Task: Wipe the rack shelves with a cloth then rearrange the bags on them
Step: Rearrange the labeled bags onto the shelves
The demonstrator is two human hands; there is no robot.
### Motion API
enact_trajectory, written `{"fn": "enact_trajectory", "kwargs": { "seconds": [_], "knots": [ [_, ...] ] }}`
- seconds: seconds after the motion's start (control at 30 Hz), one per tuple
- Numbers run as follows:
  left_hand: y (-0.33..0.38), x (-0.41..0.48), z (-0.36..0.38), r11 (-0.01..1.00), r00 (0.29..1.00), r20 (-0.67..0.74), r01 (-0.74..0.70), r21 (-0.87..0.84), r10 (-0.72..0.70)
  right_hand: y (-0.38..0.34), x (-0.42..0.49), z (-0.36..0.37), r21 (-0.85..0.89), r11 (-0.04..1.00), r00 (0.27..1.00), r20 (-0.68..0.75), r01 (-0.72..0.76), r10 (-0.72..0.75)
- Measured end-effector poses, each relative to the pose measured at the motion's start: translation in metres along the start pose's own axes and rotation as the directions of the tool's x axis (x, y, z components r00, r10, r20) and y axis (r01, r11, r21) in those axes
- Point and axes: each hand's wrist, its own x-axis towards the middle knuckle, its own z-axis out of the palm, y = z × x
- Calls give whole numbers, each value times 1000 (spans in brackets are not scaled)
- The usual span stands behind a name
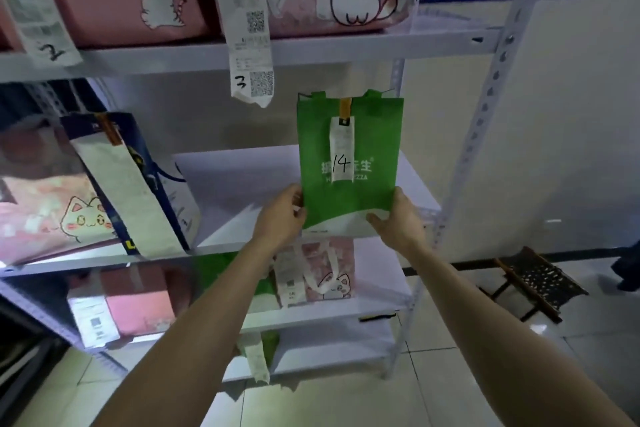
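Green bag [349, 156] print half-hidden by numbered receipt [341, 149].

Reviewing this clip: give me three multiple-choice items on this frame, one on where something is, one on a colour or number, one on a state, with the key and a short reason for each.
1. Where is the green bag?
A. over the right part of the middle shelf
B. on the floor
C. on the top shelf

2. What number is handwritten on the green bag's receipt?
A. 2
B. 3
C. 14

3. How is the green bag held?
A. by the left hand alone
B. by both hands at its lower corners
C. by nobody

Key: 1 A, it stands upright at the middle shelf's bare right part; 2 C, "14" shows on its receipt; 3 B, the left hand and right hand grip opposite lower corners.
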Motion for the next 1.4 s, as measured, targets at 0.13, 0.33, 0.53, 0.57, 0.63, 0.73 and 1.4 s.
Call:
{"fn": "enact_trajectory", "kwargs": {
  "seconds": [0.13, 0.33, 0.53, 0.57, 0.63, 0.73, 1.4],
  "knots": [
    [-34, -16, -35, 996, 993, -93, 80, 37, -76, -42, 13, 40, 3, 995, 988, 117, 99, -98],
    [-83, -43, -83, 975, 962, -188, 214, 63, -199, -99, 11, 101, 63, 974, 950, 218, 217, -226],
    [-102, -52, -99, 961, 940, -245, 264, 77, -238, -120, 8, 120, 35, 968, 936, 249, 249, -250],
    [-103, -52, -99, 962, 941, -241, 263, 70, -239, -120, 9, 120, 38, 968, 935, 253, 247, -248],
    [-104, -53, -100, 963, 943, -232, 262, 69, -240, -119, 8, 118, 39, 969, 934, 262, 243, -244],
    [-102, -54, -103, 965, 943, -239, 253, 69, -230, -115, 6, 110, 32, 968, 931, 268, 248, -248],
    [-165, -159, -116, 926, 943, 19, 323, 197, -333, -99, -107, 146, -2, 972, 846, 492, 235, -203]
  ]
}}
